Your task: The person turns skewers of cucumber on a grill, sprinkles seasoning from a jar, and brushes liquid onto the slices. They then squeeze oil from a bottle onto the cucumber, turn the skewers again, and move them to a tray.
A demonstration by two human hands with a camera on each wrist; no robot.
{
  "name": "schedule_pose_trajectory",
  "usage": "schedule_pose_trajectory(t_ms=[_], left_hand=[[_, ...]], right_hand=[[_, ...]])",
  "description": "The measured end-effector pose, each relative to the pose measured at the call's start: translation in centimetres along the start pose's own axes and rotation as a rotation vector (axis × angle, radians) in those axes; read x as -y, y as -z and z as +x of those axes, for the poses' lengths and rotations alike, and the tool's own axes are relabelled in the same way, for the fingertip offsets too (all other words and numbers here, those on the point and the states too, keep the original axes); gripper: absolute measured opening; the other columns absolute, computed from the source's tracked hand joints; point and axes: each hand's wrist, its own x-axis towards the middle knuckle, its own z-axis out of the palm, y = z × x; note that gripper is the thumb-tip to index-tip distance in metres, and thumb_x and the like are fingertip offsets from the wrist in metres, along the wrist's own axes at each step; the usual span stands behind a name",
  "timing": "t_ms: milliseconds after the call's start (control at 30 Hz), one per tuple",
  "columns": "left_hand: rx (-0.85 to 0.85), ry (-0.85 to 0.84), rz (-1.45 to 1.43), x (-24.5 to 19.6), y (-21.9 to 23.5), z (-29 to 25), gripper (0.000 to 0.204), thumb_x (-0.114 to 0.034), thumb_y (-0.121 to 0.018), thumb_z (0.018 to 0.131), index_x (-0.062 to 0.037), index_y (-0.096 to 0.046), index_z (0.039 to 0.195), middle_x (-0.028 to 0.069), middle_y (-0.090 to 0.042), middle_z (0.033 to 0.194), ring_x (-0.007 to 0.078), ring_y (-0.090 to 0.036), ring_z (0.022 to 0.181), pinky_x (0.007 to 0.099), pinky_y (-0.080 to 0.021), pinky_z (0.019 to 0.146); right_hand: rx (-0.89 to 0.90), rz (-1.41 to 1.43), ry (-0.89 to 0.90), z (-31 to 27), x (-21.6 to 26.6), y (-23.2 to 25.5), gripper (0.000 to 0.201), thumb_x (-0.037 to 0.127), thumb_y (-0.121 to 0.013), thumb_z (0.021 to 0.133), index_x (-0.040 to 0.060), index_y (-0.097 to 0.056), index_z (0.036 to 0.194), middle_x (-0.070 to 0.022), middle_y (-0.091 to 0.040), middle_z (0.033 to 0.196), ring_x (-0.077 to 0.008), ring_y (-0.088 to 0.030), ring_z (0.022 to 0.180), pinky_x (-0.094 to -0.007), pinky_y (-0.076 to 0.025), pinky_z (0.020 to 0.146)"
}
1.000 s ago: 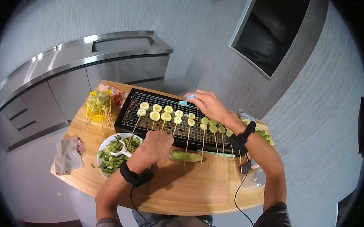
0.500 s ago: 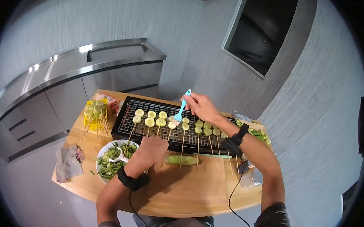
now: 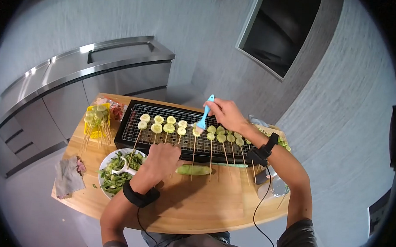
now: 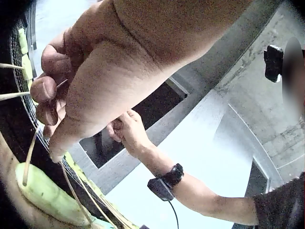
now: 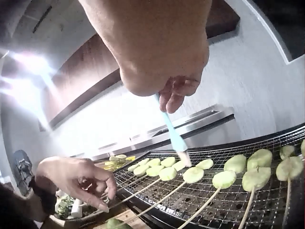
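Note:
My right hand (image 3: 228, 115) holds a light-blue basting brush (image 3: 206, 113) by its handle. The pale bristles rest on cucumber slices of a skewer near the middle of the grill (image 3: 127, 128). Several skewers with two round cucumber slices (image 3: 156, 128) each lie in a row on the wire mesh, sticks toward me. My left hand (image 3: 163, 157) hangs at the grill's near edge with fingers curled, over the sticks. In the left wrist view, sticks pass right by the thumb and fingers (image 4: 44, 89), but I cannot tell whether they pinch one.
A white bowl (image 3: 101, 174) of cut greens with a white peeler (image 3: 124, 168) stands front left. Beyond it a yellow basket (image 3: 91, 132) holds more skewers. A grey cloth (image 3: 68, 179) lies at the left table edge; a peeled cucumber (image 3: 193, 169) lies before the grill.
My right hand has lowered the brush from above the grill's back edge onto the slices, then shifted it right to the neighbouring skewer. The left hand stays by the sticks.

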Motion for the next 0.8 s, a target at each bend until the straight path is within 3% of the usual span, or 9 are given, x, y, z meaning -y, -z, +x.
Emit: schedule_pose_trajectory(t_ms=[100, 167, 333, 433, 500, 633, 700, 800], left_hand=[[-0.068, -0.079, -0.053, -0.7, -1.0, -0.1, 0.036, -0.041, -0.075, 0.086, -0.0053, -0.071, 0.087, 0.0172, -0.071, 0.076, 0.0382, -0.072, 0.075, 0.0473, -0.057, 0.065], [-0.099, -0.116, -0.043, -1.5, -1.4, -0.3, 0.037, -0.045, -0.074, 0.087, -0.0076, -0.073, 0.087, 0.0171, -0.07, 0.073, 0.0385, -0.072, 0.074, 0.0479, -0.057, 0.065], [0.071, -0.193, -0.029, -3.4, -0.9, -0.5, 0.038, -0.04, -0.072, 0.089, -0.0029, -0.073, 0.084, 0.0173, -0.072, 0.079, 0.037, -0.072, 0.078, 0.0469, -0.057, 0.067], [0.081, -0.197, -0.04, -3.5, -1.5, -0.4, 0.04, -0.042, -0.073, 0.088, -0.0025, -0.073, 0.08, 0.0174, -0.072, 0.076, 0.0362, -0.072, 0.075, 0.0461, -0.057, 0.065], [0.057, -0.209, -0.045, -3.4, -1.7, -0.5, 0.041, -0.042, -0.073, 0.088, -0.0023, -0.073, 0.079, 0.0174, -0.071, 0.075, 0.0362, -0.072, 0.074, 0.046, -0.057, 0.064], [0.047, -0.216, -0.059, -3.6, -1.2, -0.7, 0.042, -0.044, -0.074, 0.087, -0.0023, -0.073, 0.08, 0.0173, -0.071, 0.075, 0.0359, -0.072, 0.074, 0.0457, -0.057, 0.063], [0.042, -0.218, -0.062, -3.7, -0.8, -0.9, 0.042, -0.044, -0.074, 0.087, -0.0024, -0.073, 0.081, 0.0173, -0.071, 0.075, 0.0358, -0.072, 0.074, 0.0455, -0.057, 0.063], [0.007, -0.206, -0.104, -4.1, -0.3, -0.8, 0.043, -0.045, -0.073, 0.087, -0.0027, -0.073, 0.08, 0.0174, -0.071, 0.075, 0.036, -0.072, 0.074, 0.0465, -0.056, 0.063]], right_hand=[[0.02, 0.278, -0.169, -0.3, -0.7, 0.2, 0.036, 0.032, -0.05, 0.109, 0.0007, -0.068, 0.108, -0.0025, -0.064, 0.074, -0.0096, -0.052, 0.058, -0.0294, -0.045, 0.055], [0.015, 0.29, -0.172, 0.0, -1.5, -0.2, 0.036, 0.031, -0.049, 0.11, 0.0007, -0.069, 0.109, -0.0023, -0.064, 0.075, -0.0087, -0.052, 0.056, -0.0284, -0.044, 0.053], [-0.03, 0.249, -0.172, 1.4, -2.7, -0.8, 0.037, 0.031, -0.048, 0.11, 0.0015, -0.07, 0.113, -0.0037, -0.068, 0.081, -0.008, -0.052, 0.055, -0.028, -0.044, 0.052], [-0.06, 0.111, -0.062, 1.6, -3.2, -0.9, 0.036, 0.03, -0.049, 0.11, 0.001, -0.07, 0.116, -0.0076, -0.072, 0.09, -0.0136, -0.059, 0.062, -0.0316, -0.049, 0.06], [-0.07, -0.031, 0.141, 1.2, -3.3, -0.9, 0.031, 0.028, -0.052, 0.107, 0.0023, -0.069, 0.112, -0.016, -0.072, 0.092, -0.0335, -0.069, 0.082, -0.0428, -0.053, 0.077], [-0.089, -0.031, 0.29, -0.5, -2.5, -0.5, 0.03, 0.027, -0.053, 0.106, 0.0036, -0.07, 0.112, -0.0159, -0.072, 0.092, -0.0362, -0.067, 0.083, -0.0426, -0.053, 0.076], [0.037, -0.006, 0.211, -1.5, -1.6, 0.2, 0.031, 0.025, -0.053, 0.108, 0.0016, -0.071, 0.116, -0.0104, -0.072, 0.093, -0.0206, -0.066, 0.078, -0.0362, -0.052, 0.071], [0.152, 0.047, 0.034, -2.8, 0.1, 1.0, 0.031, 0.025, -0.052, 0.108, 0.0021, -0.071, 0.115, -0.0062, -0.071, 0.088, -0.0145, -0.061, 0.07, -0.0335, -0.049, 0.064]])
